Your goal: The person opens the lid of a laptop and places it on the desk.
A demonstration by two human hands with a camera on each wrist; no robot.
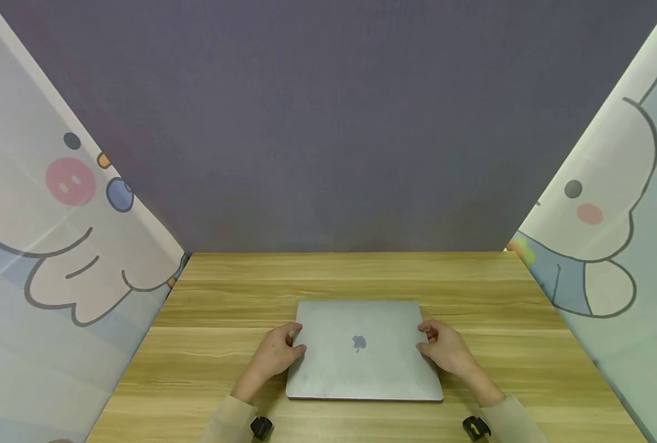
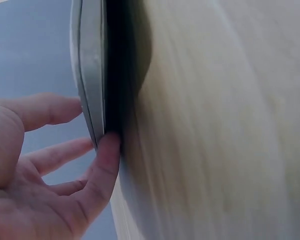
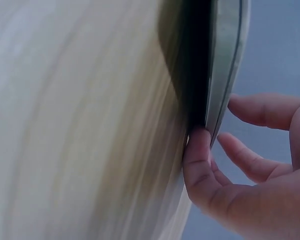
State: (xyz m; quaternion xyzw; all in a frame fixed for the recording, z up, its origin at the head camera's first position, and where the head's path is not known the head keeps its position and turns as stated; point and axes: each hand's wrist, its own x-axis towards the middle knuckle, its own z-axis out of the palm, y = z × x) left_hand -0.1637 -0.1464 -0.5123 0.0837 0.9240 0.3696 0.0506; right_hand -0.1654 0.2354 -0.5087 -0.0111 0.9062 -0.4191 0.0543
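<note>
A closed silver laptop with a dark apple logo lies flat on the wooden table. My left hand grips its left side, thumb on the lid and a finger tucked under the base, as the left wrist view shows along the laptop's edge. On the opposite side my right hand holds the laptop in the same way. In the right wrist view a fingertip reaches under the edge, with the thumb against the lid side. A dark shadow gap shows beneath the laptop in both wrist views.
The wood-grain table reaches back to a grey panel. Curtains with cartoon animals hang at the left and right. Dark wrist devices sit at both sleeves, near the table's front.
</note>
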